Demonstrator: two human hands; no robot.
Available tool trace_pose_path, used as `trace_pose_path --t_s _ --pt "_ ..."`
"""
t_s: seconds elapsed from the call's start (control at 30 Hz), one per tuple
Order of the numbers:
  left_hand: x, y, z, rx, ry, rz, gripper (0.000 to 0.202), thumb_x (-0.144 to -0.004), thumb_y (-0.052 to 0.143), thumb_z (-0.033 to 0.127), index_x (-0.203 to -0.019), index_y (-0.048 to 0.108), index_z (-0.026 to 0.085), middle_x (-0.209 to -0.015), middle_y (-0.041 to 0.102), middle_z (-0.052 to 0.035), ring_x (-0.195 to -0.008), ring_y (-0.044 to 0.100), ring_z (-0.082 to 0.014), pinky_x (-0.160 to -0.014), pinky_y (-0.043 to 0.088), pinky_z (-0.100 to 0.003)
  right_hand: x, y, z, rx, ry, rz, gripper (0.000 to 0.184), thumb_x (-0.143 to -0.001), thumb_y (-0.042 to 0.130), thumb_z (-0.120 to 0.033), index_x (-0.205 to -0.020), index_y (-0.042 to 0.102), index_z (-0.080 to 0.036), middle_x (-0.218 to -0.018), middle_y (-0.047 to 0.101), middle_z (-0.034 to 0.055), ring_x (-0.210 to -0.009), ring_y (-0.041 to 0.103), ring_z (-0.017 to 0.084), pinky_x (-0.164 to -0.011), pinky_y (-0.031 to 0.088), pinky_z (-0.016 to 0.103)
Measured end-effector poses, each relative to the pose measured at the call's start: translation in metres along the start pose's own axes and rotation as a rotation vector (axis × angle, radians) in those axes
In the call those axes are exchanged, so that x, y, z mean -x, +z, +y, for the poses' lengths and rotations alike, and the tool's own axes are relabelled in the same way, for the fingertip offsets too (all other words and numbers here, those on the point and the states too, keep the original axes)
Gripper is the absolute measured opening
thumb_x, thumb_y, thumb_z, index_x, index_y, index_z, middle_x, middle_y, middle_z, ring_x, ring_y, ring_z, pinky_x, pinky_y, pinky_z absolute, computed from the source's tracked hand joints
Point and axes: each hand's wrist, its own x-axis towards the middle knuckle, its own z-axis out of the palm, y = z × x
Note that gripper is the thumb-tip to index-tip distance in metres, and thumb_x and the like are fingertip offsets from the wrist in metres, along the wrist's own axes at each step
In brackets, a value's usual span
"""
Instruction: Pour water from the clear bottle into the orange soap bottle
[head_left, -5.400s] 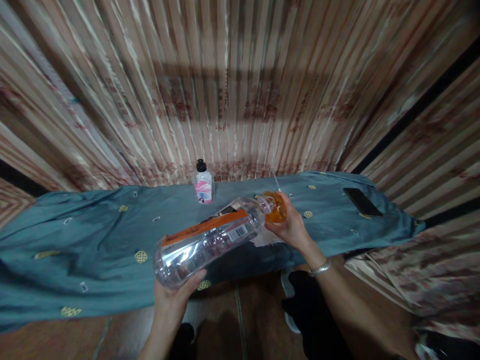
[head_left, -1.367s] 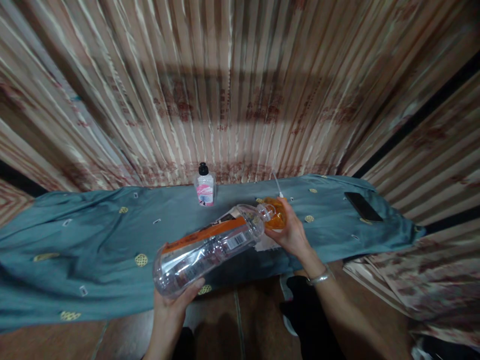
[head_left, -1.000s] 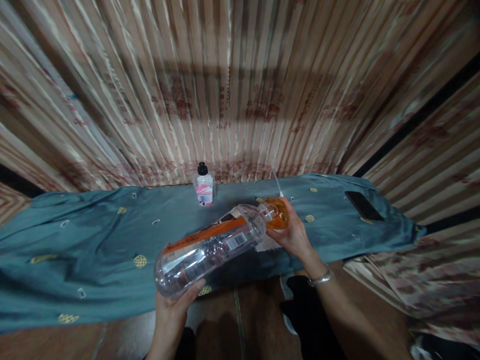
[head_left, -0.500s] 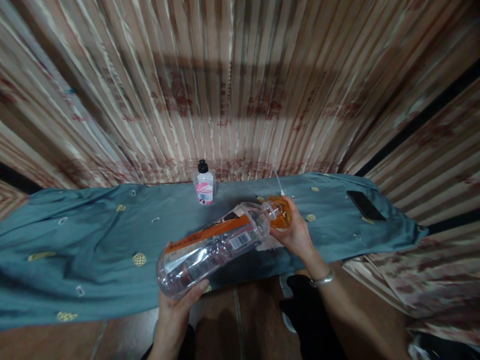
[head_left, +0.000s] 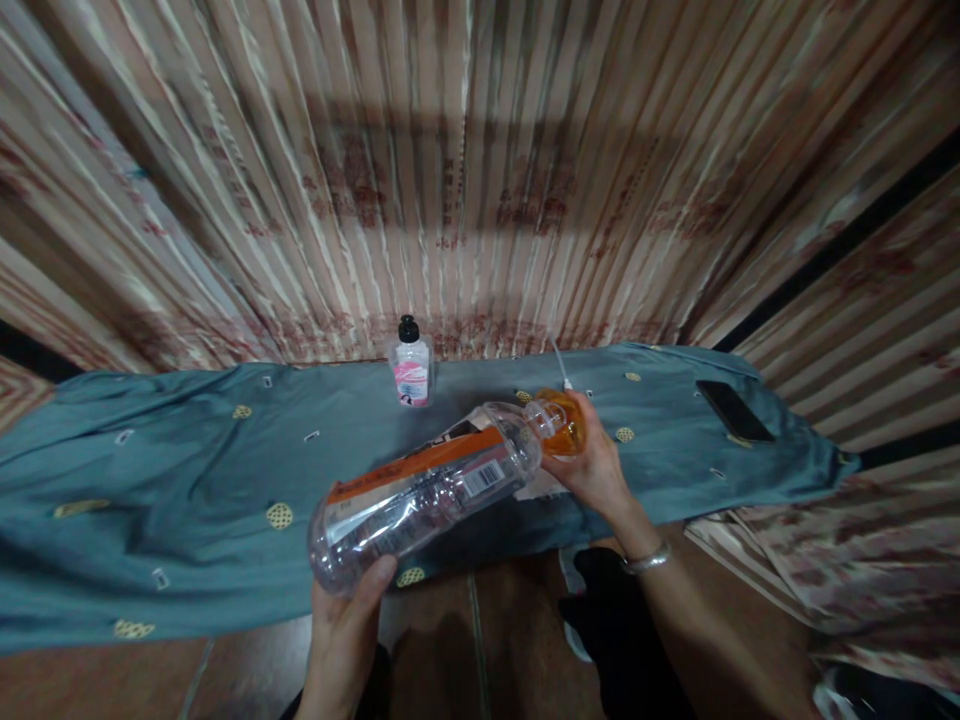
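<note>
My left hand [head_left: 346, 615] is wrapped round the base of a large clear plastic bottle [head_left: 420, 500] with an orange label and a barcode. The bottle lies tilted across the view, its neck toward the upper right. My right hand [head_left: 595, 462], with a bracelet at the wrist, grips a small amber bottle [head_left: 574, 425]. The clear bottle's neck meets the amber bottle's top; whether liquid runs between them I cannot tell. A thin whitish tube [head_left: 559, 362] with a white end shows just behind the amber bottle.
A small clear bottle [head_left: 411, 380] with a pink label and black cap stands at the back of the teal patterned cloth [head_left: 202, 470]. A black phone [head_left: 735, 410] lies at the right. Pleated curtains [head_left: 465, 180] hang behind, and black bars [head_left: 832, 240] run at the sides.
The large bottle's base and my left hand have shifted slightly left. My right hand still holds the amber bottle in nearly the same spot.
</note>
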Motion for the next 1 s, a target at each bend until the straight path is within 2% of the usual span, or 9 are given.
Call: trace_pose_path --t_s 0.2,0.47,0.83,1.0 --pt "0.000 0.002 0.006 0.030 -0.067 0.018 0.099 -0.068 0.105 0.058 -0.155 0.066 0.029 -0.138 0.082 -0.0110 -0.134 0.077 -0.0389 -0.125 0.056 -0.054 0.000 0.000 0.001 0.004 -0.004 -0.003 0.101 -0.083 0.097 -0.046 -0.167 0.047 -0.022 -0.156 0.074 0.0204 -0.144 0.074 0.039 -0.120 0.064 0.060" --pt "0.001 0.005 0.010 0.077 -0.089 0.019 0.098 -0.068 0.107 0.053 -0.155 0.069 0.031 -0.136 0.083 -0.0111 -0.136 0.076 -0.0412 -0.128 0.053 -0.059 0.000 0.001 0.000 -0.007 0.012 0.005 0.101 -0.082 0.098 -0.044 -0.167 0.048 -0.023 -0.156 0.075 0.0188 -0.144 0.074 0.039 -0.121 0.063 0.060" --pt "0.001 0.006 0.010 0.063 -0.066 0.018 0.098 -0.068 0.106 0.055 -0.155 0.067 0.032 -0.136 0.084 -0.0106 -0.134 0.077 -0.0398 -0.124 0.057 -0.056 0.001 0.000 -0.001 0.007 0.010 0.014 0.101 -0.082 0.097 -0.045 -0.167 0.048 -0.023 -0.157 0.074 0.0195 -0.144 0.074 0.039 -0.121 0.064 0.060" --pt "0.000 0.004 0.012 0.078 -0.064 -0.025 0.098 -0.069 0.107 0.053 -0.156 0.067 0.031 -0.134 0.084 -0.0091 -0.130 0.079 -0.0346 -0.121 0.059 -0.048 0.001 0.001 -0.001 0.016 0.000 0.015 0.101 -0.082 0.097 -0.046 -0.167 0.047 -0.022 -0.159 0.073 0.0207 -0.146 0.073 0.039 -0.122 0.063 0.059"
